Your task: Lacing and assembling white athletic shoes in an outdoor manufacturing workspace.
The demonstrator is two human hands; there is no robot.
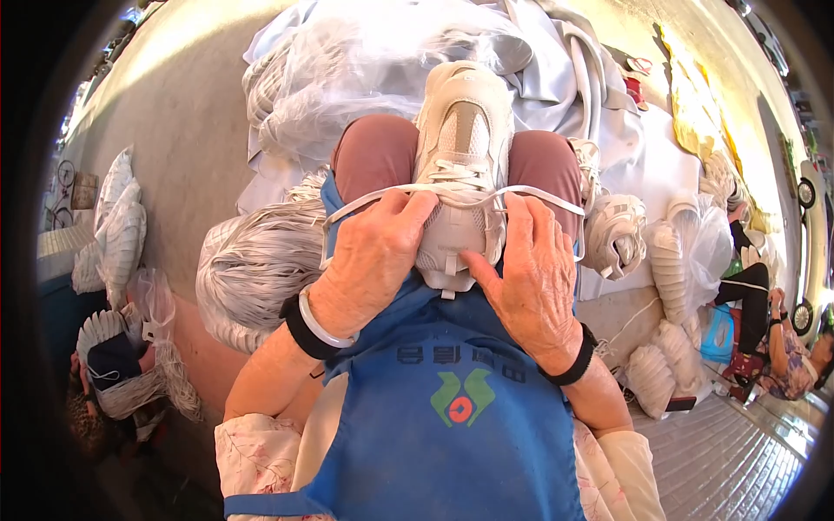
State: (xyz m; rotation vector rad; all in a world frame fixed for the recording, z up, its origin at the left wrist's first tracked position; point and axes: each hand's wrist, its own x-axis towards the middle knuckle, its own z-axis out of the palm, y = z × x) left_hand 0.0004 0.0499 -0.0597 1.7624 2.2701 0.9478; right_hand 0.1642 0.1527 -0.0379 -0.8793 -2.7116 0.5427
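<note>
Evidently the white shoe (465, 130) is the thing being handled: it rests in the lap between the two knees (373, 154), toe to the far side and tongue (450, 230) to the near. The left hand (367, 247) has a closed grip — fingertips seemingly drawn together on the lace (546, 194) at the shoe's left edge. The right hand (540, 282) has a looser, spread grip, its fingers at the lace on the right and its thumb well apart, at the near end of the tongue. For neat lacing, I would draw both ends out evenly, lay them flat without twists, steady the shoe with the knees and centre the tongue. A blue apron (452, 347) covers the near part of the lap. On the left lies a thick bundle of pale strands (252, 278); on the right, another pale shoe (615, 230). Beyond the knees, clear plastic (330, 87) rests on a grey sheet (565, 87) over the sunlit ground (174, 95). Far right are a yellow sheet (688, 100) and a car (815, 260) — nearer, a seated person (786, 352) beside tiled paving (704, 460).
</note>
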